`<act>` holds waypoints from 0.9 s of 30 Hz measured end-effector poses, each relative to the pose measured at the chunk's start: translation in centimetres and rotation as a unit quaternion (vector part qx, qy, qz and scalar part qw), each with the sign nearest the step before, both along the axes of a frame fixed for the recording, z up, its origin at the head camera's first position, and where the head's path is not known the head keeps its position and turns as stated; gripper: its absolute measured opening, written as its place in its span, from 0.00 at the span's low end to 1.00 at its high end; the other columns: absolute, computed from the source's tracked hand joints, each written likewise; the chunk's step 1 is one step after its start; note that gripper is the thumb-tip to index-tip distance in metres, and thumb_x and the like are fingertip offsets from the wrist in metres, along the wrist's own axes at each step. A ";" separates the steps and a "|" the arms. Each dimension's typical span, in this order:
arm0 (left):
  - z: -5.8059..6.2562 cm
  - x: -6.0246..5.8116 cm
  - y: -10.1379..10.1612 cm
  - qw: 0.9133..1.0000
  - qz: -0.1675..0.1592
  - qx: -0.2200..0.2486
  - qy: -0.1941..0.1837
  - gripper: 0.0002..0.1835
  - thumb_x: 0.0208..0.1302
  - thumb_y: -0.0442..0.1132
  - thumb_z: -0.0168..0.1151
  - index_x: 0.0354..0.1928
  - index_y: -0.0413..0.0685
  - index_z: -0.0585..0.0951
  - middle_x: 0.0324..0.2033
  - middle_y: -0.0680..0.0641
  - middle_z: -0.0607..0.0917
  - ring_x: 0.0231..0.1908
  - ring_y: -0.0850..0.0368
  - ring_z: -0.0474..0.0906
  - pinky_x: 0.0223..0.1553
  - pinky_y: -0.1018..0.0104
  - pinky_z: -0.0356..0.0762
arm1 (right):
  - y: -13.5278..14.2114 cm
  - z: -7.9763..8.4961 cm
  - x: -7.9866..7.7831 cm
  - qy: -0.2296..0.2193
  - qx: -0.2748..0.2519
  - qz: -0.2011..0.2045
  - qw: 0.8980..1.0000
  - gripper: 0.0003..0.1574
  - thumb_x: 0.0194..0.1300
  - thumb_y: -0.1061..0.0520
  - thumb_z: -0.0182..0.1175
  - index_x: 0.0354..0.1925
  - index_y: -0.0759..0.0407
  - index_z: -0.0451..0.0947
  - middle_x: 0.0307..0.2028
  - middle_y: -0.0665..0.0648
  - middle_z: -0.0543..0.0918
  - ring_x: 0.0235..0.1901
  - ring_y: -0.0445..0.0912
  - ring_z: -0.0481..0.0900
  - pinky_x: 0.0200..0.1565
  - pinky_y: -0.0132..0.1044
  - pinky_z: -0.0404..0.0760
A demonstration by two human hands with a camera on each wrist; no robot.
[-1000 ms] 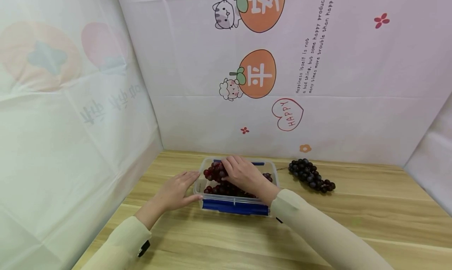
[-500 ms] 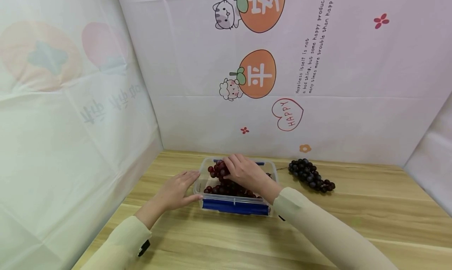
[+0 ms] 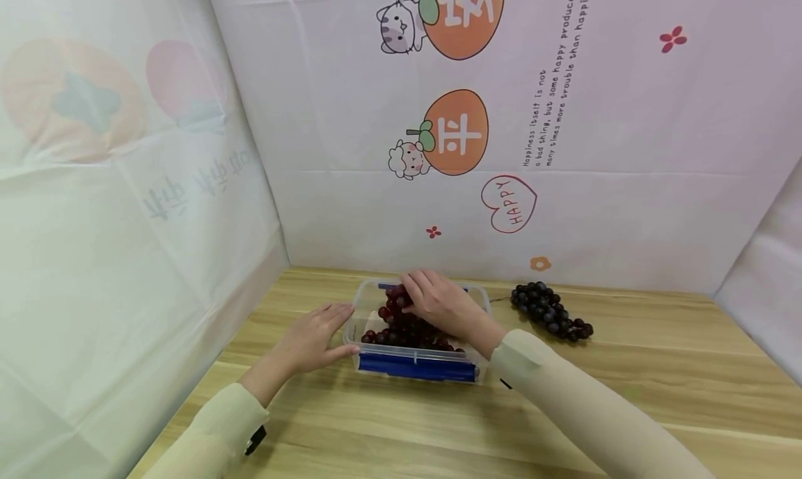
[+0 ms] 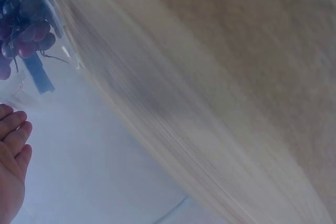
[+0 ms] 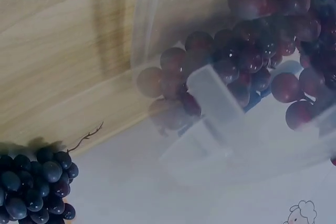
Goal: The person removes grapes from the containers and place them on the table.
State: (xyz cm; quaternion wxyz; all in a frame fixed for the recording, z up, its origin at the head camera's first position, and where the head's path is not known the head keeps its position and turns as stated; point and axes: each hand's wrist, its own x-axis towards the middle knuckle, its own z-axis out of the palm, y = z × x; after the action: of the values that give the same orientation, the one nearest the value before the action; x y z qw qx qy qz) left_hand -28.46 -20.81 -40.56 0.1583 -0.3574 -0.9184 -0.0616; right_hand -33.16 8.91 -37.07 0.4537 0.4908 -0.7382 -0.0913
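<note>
A clear plastic box (image 3: 376, 350) with blue latches (image 3: 416, 367) stands on the table. My right hand (image 3: 441, 305) reaches inside it and grips a bunch of red grapes (image 3: 396, 299), partly covered by the fingers. More dark red grapes (image 3: 395, 338) lie in the box below. My left hand (image 3: 319, 336) touches the box's left end with its fingers extended; in the left wrist view this hand (image 4: 11, 156) holds nothing. The right wrist view shows grapes (image 5: 247, 56) through the box wall, but not the right hand.
To the right of the box, a bunch of black grapes (image 3: 551, 312) lies on the wooden table (image 3: 626, 395), its stem pointing toward the box. A printed white cloth (image 3: 351, 214) rises behind the table, and another white cloth (image 3: 188, 256) hangs on the left.
My right hand has shifted slightly to the right within the box, carrying the gripped red grapes along. The left hand and the black grapes have stayed in place.
</note>
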 end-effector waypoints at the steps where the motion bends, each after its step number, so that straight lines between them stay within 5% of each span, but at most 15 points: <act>1: 0.0 0.0 0.0 1.000 0.001 -0.001 0.000 0.43 0.65 0.63 0.57 0.67 0.33 0.68 0.64 0.37 0.72 0.64 0.41 0.67 0.67 0.48 0.61 | 0.1 0.1 0.0 -0.002 -0.002 0.003 1.000 0.34 0.62 0.45 0.67 0.53 0.70 0.71 0.43 0.62 0.78 0.39 0.51 0.79 0.42 0.38 0.83; 7: -0.1 0.0 0.0 1.000 0.000 -0.001 0.003 0.43 0.66 0.64 0.55 0.67 0.33 0.68 0.64 0.37 0.72 0.64 0.42 0.67 0.66 0.48 0.62 | 0.7 0.7 0.0 -0.014 -0.011 0.009 1.000 0.35 0.62 0.45 0.67 0.53 0.71 0.70 0.42 0.63 0.78 0.40 0.53 0.79 0.41 0.40 0.84; 27: 0.0 0.2 0.0 1.000 0.007 -0.004 -0.004 0.43 0.66 0.64 0.55 0.68 0.34 0.67 0.65 0.38 0.70 0.65 0.41 0.66 0.68 0.48 0.59 | 1.7 2.7 -0.3 0.047 -0.013 0.016 0.999 0.38 0.61 0.45 0.68 0.54 0.73 0.70 0.41 0.64 0.78 0.38 0.53 0.80 0.40 0.40 0.84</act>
State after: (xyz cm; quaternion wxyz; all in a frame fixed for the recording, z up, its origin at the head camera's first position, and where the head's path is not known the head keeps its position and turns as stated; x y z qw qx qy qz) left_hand -28.28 -20.77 -40.59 0.1535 -0.3512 -0.9218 -0.0587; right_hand -33.47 10.62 -34.38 0.4954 0.4918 -0.7094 -0.0971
